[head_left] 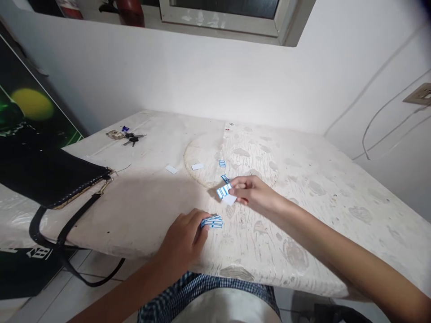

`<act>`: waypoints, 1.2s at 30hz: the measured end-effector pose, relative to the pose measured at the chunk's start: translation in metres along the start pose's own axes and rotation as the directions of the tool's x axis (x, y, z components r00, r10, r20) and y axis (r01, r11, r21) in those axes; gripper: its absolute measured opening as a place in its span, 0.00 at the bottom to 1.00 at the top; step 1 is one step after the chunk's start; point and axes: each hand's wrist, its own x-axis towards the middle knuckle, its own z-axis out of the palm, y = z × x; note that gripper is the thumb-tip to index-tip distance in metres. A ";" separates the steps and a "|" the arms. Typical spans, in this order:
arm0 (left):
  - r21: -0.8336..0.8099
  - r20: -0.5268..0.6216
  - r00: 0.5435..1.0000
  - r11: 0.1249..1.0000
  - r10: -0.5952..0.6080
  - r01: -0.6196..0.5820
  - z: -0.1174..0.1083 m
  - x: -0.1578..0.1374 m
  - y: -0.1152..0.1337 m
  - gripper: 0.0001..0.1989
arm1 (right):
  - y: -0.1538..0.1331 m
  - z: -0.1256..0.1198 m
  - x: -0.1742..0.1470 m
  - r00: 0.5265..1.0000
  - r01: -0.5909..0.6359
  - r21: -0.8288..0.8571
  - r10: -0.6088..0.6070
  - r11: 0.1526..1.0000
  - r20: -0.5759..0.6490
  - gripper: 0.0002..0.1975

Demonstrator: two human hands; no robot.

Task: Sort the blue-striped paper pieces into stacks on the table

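My left hand (190, 231) is closed around a small stack of blue-and-white label cards (213, 221), held low near the table's front edge. Farther forward, my right hand (247, 189) pinches a blue-and-white card (224, 191) between thumb and fingers. A plain white slip (229, 199) shows just below that card; whether it is held or lies on the table I cannot tell. Another blue-edged piece (225, 179) is partly hidden beside the right fingertips. Beyond the hands lie a blue-striped card (222, 163) and two white slips, one nearer the middle (197, 166) and one farther left (171, 169).
A pale patterned cover lies over the table (319, 215). At the left are a black bag (50, 177) with a strap hanging off the edge and a bunch of keys (133, 138). The white wall (202, 80) and a window frame (218, 24) stand behind; a socket (419, 94) is on the right.
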 end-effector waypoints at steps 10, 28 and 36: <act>0.033 0.017 0.998 0.998 0.055 -0.055 0.000 0.001 0.003 0.16 | 0.020 0.049 -0.041 0.998 0.028 -0.293 -0.043 0.956 -0.044 0.09; 0.028 0.070 0.997 0.999 0.040 -0.042 -0.002 0.001 0.005 0.17 | 0.023 0.041 -0.046 0.999 0.006 -0.409 -0.022 0.913 -0.035 0.08; 0.084 0.045 0.997 0.994 0.068 -0.071 0.000 0.002 0.005 0.17 | 0.023 0.044 -0.048 0.997 0.072 -0.483 -0.071 0.873 0.021 0.05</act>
